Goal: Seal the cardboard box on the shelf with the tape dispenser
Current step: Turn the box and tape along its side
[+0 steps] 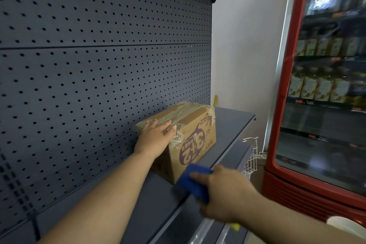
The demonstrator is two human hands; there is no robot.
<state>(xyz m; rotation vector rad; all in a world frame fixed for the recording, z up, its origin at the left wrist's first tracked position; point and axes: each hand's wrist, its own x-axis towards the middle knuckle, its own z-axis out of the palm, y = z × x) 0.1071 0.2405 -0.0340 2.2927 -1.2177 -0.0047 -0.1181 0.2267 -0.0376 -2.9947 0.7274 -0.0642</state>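
A brown cardboard box (198, 136) with purple print stands on the dark grey shelf (229, 136), its flaps down and strips of tape across its top. My left hand (156, 137) lies flat on the box's near top edge, fingers spread. My right hand (223, 194) is in front of the box, just below its near corner, gripping a blue tape dispenser (195, 182) with a yellow handle end showing under the hand. The dispenser is blurred and is close to the box's lower corner; contact cannot be told.
A dark pegboard wall (99, 65) backs the shelf on the left. A red glass-door fridge (309, 184) with bottles stands at the right. A white wire basket (251, 156) hangs beyond the shelf's end. A white wall is behind.
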